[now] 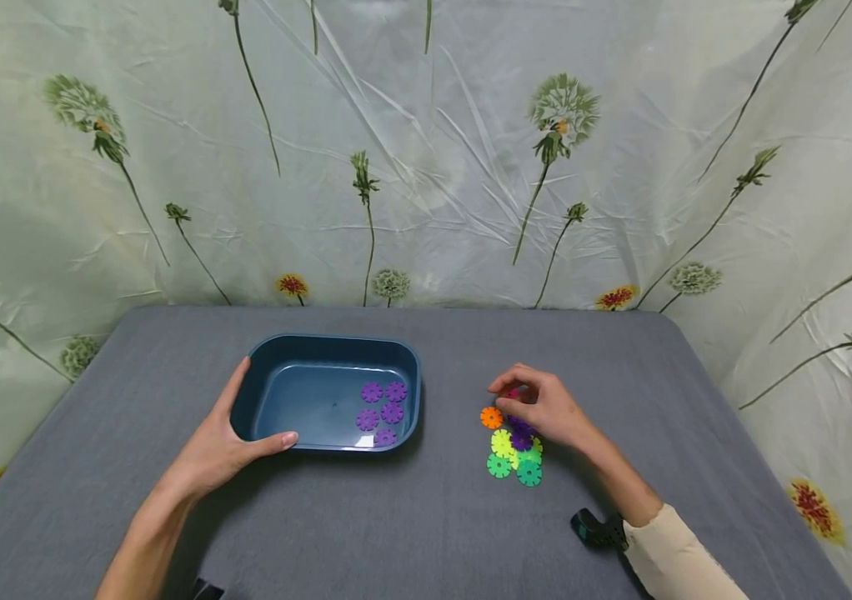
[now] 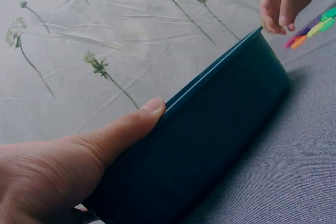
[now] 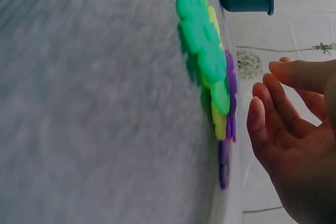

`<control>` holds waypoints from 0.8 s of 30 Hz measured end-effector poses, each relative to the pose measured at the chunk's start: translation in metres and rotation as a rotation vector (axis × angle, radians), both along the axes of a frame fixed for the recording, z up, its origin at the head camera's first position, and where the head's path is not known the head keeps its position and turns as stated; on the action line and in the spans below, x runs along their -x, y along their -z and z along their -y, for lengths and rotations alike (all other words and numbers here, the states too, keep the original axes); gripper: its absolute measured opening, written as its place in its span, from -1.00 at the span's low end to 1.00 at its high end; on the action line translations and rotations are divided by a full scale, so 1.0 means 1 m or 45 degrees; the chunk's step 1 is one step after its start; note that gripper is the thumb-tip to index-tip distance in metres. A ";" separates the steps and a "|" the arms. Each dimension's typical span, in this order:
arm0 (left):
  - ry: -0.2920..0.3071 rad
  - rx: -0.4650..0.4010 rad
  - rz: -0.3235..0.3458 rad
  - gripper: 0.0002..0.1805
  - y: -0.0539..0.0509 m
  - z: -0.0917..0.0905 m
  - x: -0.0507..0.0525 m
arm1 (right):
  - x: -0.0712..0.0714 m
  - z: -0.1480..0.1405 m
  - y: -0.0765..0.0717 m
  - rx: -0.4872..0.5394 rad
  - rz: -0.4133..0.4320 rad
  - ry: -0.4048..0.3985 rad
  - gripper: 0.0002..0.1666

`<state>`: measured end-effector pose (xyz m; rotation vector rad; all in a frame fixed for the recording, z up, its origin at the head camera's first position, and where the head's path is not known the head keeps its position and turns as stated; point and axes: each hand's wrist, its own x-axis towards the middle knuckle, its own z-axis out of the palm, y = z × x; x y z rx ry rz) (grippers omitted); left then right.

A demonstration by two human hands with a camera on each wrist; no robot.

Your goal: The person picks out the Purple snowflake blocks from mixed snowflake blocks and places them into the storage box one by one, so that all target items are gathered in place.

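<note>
A blue plastic tray (image 1: pixel 268 433) sits on the table with several purple notched discs (image 1: pixel 392 412) at the right side of its inside. My left hand (image 1: pixel 219 446) grips the tray's left end, thumb on the near rim and fingers at the left wall. To the tray's right lies a small pile of notched flower-like discs: orange (image 1: pixel 491 417), yellow (image 1: pixel 502 442), green (image 1: pixel 528 473), dark purple (image 1: pixel 521 439) and pink. Above the pile's far side hovers my right hand (image 1: pixel 549 408), its fingers loosely bent; in the right wrist view nothing shows between them. The hand partly hides the pink disc.
A grey cloth covers the table (image 1: pixel 411 533). Behind it hangs a pale curtain (image 1: pixel 456 167) printed with dandelions. A black strap-like device (image 1: pixel 597 529) is at the right wrist, beside a cream sleeve (image 1: pixel 677 554).
</note>
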<state>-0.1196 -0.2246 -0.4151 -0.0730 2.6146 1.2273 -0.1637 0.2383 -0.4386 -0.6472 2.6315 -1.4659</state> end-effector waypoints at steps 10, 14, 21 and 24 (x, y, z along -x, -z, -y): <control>-0.003 -0.007 0.007 0.51 0.000 0.001 -0.001 | -0.002 -0.013 0.003 -0.054 0.037 -0.019 -0.75; -0.006 -0.001 0.009 0.51 0.000 0.001 0.000 | -0.002 -0.018 0.002 -0.072 0.031 -0.032 -0.66; -0.007 0.007 0.003 0.50 0.000 0.000 -0.001 | -0.003 -0.025 0.003 -0.129 0.035 -0.031 -0.59; -0.005 0.004 0.003 0.50 0.000 0.000 -0.001 | -0.003 -0.028 0.003 -0.149 0.033 -0.023 -0.60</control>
